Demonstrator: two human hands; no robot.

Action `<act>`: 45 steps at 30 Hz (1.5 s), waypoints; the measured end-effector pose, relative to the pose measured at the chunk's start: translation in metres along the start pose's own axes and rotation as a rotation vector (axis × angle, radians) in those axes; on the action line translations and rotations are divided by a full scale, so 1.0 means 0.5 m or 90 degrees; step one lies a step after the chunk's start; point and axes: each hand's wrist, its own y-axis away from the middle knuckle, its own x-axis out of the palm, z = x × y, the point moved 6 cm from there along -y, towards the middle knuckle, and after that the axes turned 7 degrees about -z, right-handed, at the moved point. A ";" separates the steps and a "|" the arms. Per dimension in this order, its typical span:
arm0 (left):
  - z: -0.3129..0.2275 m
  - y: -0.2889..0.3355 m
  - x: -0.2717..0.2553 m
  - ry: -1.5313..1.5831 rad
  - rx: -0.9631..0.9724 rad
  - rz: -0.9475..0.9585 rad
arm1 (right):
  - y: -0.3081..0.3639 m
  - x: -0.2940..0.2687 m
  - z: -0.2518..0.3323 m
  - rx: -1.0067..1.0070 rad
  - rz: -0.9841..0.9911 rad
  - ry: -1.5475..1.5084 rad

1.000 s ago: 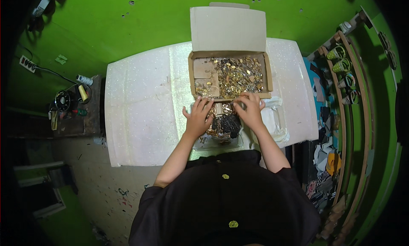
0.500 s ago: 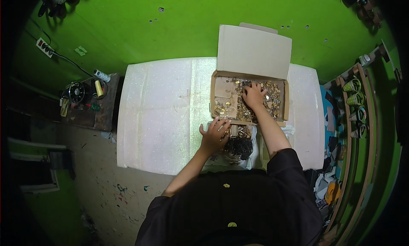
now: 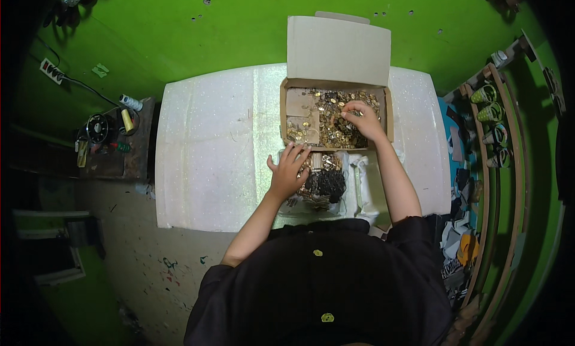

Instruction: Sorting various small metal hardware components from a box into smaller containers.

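Note:
An open cardboard box lies on the table, its lid raised at the far side. Many small gold and dark shiny pieces fill its right part, with fewer at the left. Over the pieces, my right hand has thumb and forefinger pinched together; what they hold, if anything, is too small to make out. My left hand is spread, fingertips at the box's near left edge. Beside it, nearer me, are more gold-coloured pieces and a black clustered heap, in a white-edged holder partly hidden by that hand.
The table has a shiny white cover. Left of it stands a small dark table with thread spools. A wooden rack holding green sandals stands at the right. A green wall rises behind.
The whole view has shifted. My right hand has lifted from among the pieces and moved toward the box's right side, its fingers now pinched. My left hand stays by the near left edge.

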 end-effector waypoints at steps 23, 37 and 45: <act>-0.032 -0.079 -0.022 0.029 -0.047 -0.043 | 0.251 -0.017 0.052 0.028 -0.078 0.212; 0.023 -0.244 0.013 -0.067 -0.170 -0.114 | -0.095 0.063 -0.112 0.020 -0.056 0.599; 0.033 -0.248 0.007 -0.065 -0.208 -0.136 | -0.101 0.072 -0.130 0.057 -0.026 0.527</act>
